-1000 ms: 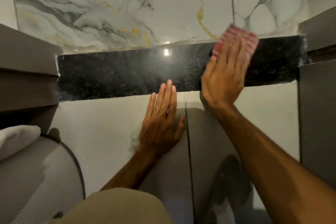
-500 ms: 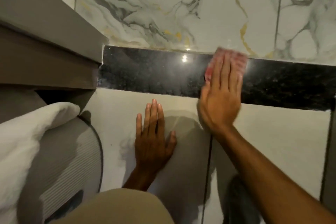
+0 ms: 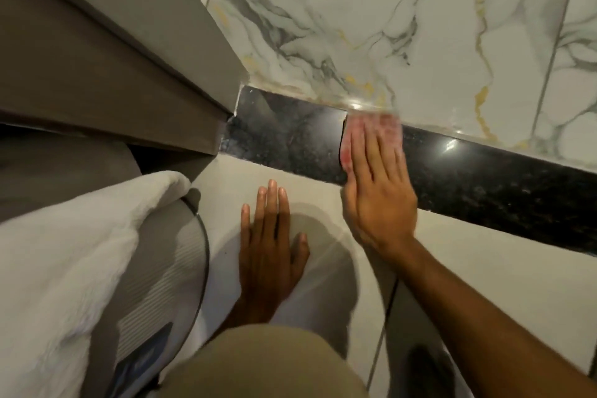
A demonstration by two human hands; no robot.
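Note:
My right hand point(image 3: 376, 186) lies flat with straight fingers on a pink-and-white checked cloth point(image 3: 374, 128), pressing it against the black speckled stone strip point(image 3: 290, 139) that runs along the foot of the marble wall point(image 3: 371, 26). The cloth shows above and left of my fingers; the rest is under my palm. My left hand point(image 3: 269, 249) rests flat, fingers together, on the pale floor tile point(image 3: 484, 268) just below the strip, to the left of my right hand.
A grey cabinet point(image 3: 113, 58) juts out at the left and meets the strip's left end. Below it sit a fluffy white towel point(image 3: 64, 252) and a grey ribbed surface point(image 3: 168, 268). My beige-clad knee point(image 3: 258, 365) fills the bottom centre.
My right hand has slid the cloth leftward along the black strip toward the cabinet. The view has swung left. My left hand stays flat on the tile.

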